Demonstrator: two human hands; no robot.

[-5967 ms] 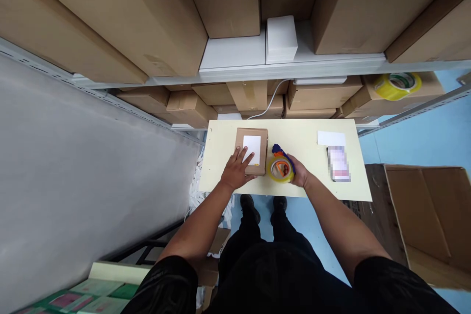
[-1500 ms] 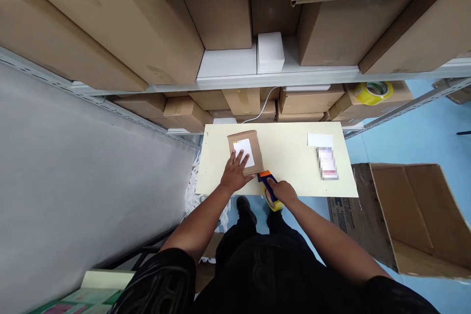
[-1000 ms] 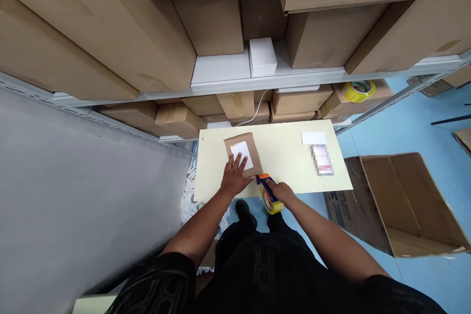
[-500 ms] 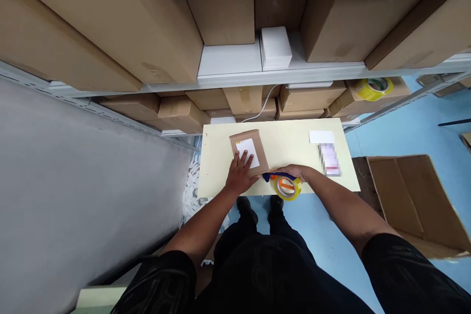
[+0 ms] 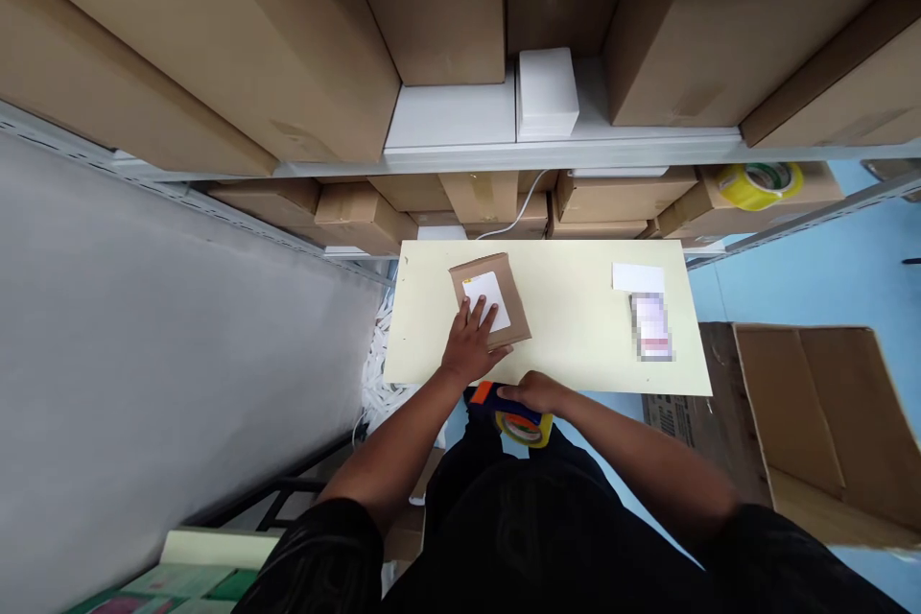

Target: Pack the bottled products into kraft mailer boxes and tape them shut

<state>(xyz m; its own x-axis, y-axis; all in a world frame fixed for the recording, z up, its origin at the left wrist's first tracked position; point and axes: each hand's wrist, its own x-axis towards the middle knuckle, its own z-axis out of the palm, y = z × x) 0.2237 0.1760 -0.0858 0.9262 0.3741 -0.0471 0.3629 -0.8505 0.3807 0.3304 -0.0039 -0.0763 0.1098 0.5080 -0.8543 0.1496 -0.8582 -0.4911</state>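
A small flat cardboard box [image 5: 512, 283] lies slightly turned on the pale table [image 5: 576, 307], with a white label [image 5: 490, 292] on its top. My left hand [image 5: 471, 341] rests on the box and label, fingers spread and the thumb by the near edge. Just off the table's front edge, my right hand [image 5: 536, 391] is closed around a blue and orange tape dispenser [image 5: 507, 403]. A yellow roll of tape [image 5: 541, 432] is fitted in it. The dispenser is apart from the box.
On the table's right side lie a white paper [image 5: 637, 276] and a blurred-out rectangular item [image 5: 652, 326]. Brown boxes fill the shelf [image 5: 460, 156] behind. Another yellow tape roll [image 5: 755, 186] sits at the back right. A large open carton [image 5: 813, 422] stands on the floor at the right.
My right hand has drawn the tape dispenser away from the box, toward my body and slightly left, past the table edge. My left hand has stayed on the box.
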